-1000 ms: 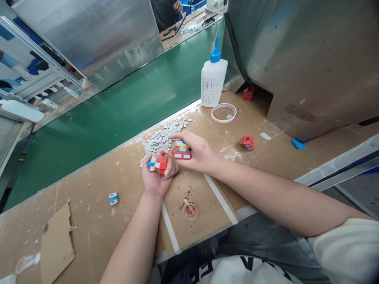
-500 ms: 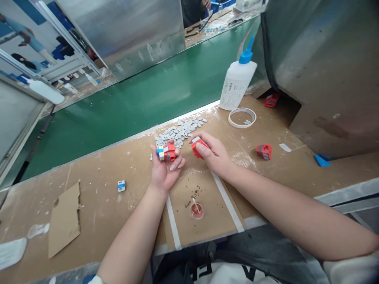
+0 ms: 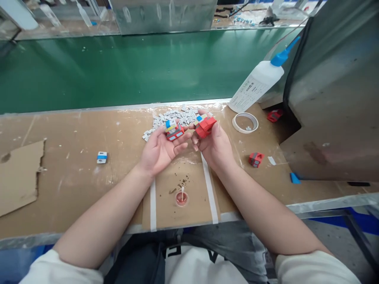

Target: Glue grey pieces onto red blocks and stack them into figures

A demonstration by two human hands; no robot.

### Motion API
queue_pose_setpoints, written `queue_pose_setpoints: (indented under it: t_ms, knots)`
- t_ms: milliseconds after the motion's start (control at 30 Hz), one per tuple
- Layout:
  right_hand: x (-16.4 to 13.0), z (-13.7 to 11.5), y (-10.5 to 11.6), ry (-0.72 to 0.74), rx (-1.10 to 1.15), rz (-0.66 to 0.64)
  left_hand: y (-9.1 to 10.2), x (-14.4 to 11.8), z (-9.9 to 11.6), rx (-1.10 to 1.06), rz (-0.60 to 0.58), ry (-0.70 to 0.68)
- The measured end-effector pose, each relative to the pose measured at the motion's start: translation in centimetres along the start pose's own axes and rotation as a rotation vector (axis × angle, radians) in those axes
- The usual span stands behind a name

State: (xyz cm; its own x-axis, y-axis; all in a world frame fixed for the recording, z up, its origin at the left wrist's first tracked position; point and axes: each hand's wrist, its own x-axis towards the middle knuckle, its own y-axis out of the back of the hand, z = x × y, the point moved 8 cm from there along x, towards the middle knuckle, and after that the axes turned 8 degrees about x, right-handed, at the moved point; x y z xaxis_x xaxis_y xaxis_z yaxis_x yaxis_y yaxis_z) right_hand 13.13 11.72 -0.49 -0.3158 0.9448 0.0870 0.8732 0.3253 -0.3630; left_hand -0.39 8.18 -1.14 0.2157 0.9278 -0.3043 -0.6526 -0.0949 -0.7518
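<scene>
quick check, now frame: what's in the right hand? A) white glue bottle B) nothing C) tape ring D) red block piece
D: the right hand holds a red block piece in its fingers, while the glue bottle and tape ring sit untouched on the bench.

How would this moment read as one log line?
left hand: holds multicoloured block toy | right hand: holds red block toy | behind: grey pieces pile

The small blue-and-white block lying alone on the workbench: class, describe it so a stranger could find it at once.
Start at the brown workbench in front of the green conveyor belt. Look to the left of the left hand, between it and the torn cardboard sheet. The blue-and-white block lies alone there, and unlike the other toy pieces it shows no red.
</scene>
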Motion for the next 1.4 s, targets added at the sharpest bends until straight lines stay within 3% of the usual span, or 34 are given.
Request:
queue_pose_setpoints:
  t_ms: [200,433,667,800,1000,1400]
  knots:
    - [-0.2,-0.8,-0.7,0.025,-0.078,-0.16,0.0,-0.4,0.0,-0.033,-0.032,-0.024]
    - [-0.3,-0.7,-0.5,0.003,-0.049,-0.154,-0.5,-0.7,0.0,-0.045,-0.13,-0.009]
    - [-0.5,-0.9,-0.7,0.018,-0.196,-0.175,-0.9,-1.0,-0.6,-0.039,-0.172,0.066]
    - [-0.5,-1.3,-0.8,0.012,0.044,-0.125,-1.1,-1.1,-0.5,0.006,-0.227,0.054]
    - [-0.6,-0.8,-0.8,-0.125,0.434,0.0,-1.5,-1.4,-0.4,0.102,-0.308,0.012]
    - [-0.7,-1.0,-1.2,-0.116,0.459,-0.049,-2.0,-1.8,-0.5,0.11,-0.332,0.002]
